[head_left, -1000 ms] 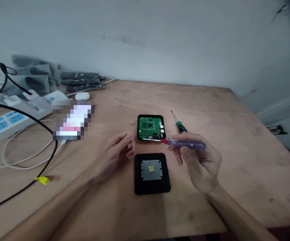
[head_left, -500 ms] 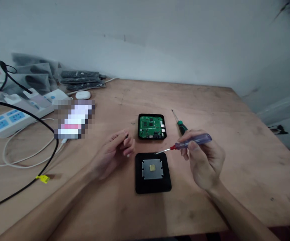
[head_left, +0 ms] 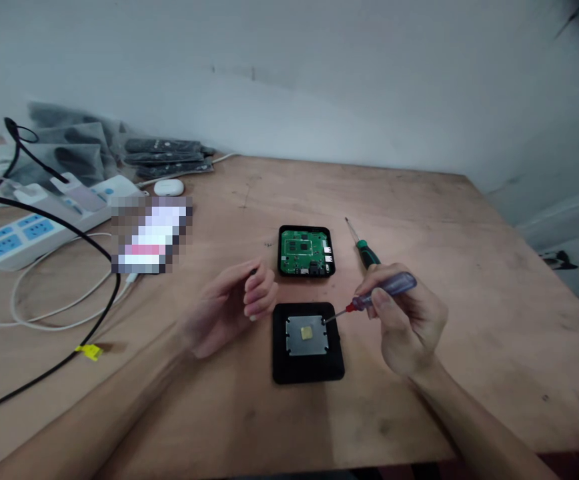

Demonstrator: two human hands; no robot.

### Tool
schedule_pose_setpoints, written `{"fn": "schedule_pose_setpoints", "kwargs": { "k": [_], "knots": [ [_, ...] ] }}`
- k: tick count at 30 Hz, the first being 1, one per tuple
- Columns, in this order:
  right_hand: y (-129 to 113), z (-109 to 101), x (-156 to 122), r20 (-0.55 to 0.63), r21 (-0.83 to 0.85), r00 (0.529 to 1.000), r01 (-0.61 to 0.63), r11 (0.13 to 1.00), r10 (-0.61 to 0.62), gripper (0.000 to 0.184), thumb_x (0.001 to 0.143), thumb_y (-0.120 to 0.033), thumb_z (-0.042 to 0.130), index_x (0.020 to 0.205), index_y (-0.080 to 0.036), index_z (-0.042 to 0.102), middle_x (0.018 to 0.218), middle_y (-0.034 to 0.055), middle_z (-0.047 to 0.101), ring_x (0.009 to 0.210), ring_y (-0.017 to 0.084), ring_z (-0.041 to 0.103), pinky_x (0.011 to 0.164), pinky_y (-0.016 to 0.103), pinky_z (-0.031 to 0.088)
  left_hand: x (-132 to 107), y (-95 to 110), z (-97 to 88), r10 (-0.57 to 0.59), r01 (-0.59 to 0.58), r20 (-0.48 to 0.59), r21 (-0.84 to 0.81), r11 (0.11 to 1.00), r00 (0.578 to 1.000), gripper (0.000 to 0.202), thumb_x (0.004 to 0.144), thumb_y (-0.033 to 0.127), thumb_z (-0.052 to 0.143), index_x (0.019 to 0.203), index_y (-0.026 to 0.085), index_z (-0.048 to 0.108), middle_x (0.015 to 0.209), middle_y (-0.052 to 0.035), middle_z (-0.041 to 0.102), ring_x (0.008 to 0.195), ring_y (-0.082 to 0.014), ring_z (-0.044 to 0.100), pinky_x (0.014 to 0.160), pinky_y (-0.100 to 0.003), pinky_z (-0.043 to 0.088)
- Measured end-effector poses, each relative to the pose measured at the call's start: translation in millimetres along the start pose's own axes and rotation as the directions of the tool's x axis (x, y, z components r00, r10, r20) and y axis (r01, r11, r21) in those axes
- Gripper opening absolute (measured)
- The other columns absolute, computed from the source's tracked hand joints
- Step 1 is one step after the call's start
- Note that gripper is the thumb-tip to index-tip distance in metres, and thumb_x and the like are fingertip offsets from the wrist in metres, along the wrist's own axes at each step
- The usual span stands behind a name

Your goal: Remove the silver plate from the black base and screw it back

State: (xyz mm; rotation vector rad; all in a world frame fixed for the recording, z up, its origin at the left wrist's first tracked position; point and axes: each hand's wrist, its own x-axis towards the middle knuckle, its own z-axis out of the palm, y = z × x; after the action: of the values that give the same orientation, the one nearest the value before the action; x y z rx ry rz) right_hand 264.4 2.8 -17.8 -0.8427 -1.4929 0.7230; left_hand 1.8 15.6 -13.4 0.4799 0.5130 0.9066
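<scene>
My right hand [head_left: 409, 317] grips a screwdriver [head_left: 392, 287] with a clear purple handle and a red collar. Its tip is over the upper right corner of the metal plate [head_left: 297, 345] on a black square cover [head_left: 308, 372]; whether it touches cannot be made out. A small yellowish pad [head_left: 306, 333] sits in the middle of that plate. Left of the cover, my left hand [head_left: 239, 300] is closed, fingers curled, with a tiny dark piece between thumb and forefinger. Behind the cover lies a black case holding a green circuit board [head_left: 302, 250].
A green-handled screwdriver [head_left: 367, 253] lies beyond my right hand. To the left are a phone [head_left: 154, 237], a white earbud case [head_left: 169, 187], a power strip [head_left: 24, 233] and looping cables. Bagged black remotes [head_left: 167, 157] lie by the wall.
The screwdriver tip has shifted from the cover's back edge toward me and right, to the plate's corner. My left fingers have curled in more. The view has shifted slightly.
</scene>
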Motion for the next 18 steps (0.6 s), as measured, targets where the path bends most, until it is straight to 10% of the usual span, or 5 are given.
{"fn": "schedule_pose_setpoints", "kwargs": {
  "k": [8,18],
  "knots": [
    [0.2,-3.4,-2.1,0.039,-0.039,0.999,0.011,0.999,-0.010,0.015,0.107,-0.025,0.067,0.095,-0.022,0.077,0.082,0.0030,0.068,0.062,0.017,0.058,0.056,0.033,0.048,-3.3,0.2,0.5,-0.025,0.029,0.075,-0.048,0.998,0.997,0.038,0.112,0.023,0.047,0.075,0.016,0.053,0.066,0.0024,0.038,0.055,-0.0102,0.028,0.055,-0.024,0.034],
    [0.7,-6.8,-4.3,0.138,-0.183,0.990,0.066,0.981,-0.041,0.013,0.107,-0.023,0.066,0.097,-0.023,0.074,0.084,0.0028,0.070,0.067,0.019,0.062,0.061,0.037,0.043,0.4,-4.9,-7.6,0.006,0.007,-0.089,0.142,0.990,0.996,0.034,0.109,0.039,0.068,0.087,0.013,0.069,0.070,0.0028,0.047,0.057,-0.0058,0.040,0.056,-0.016,0.040]
  ]
}}
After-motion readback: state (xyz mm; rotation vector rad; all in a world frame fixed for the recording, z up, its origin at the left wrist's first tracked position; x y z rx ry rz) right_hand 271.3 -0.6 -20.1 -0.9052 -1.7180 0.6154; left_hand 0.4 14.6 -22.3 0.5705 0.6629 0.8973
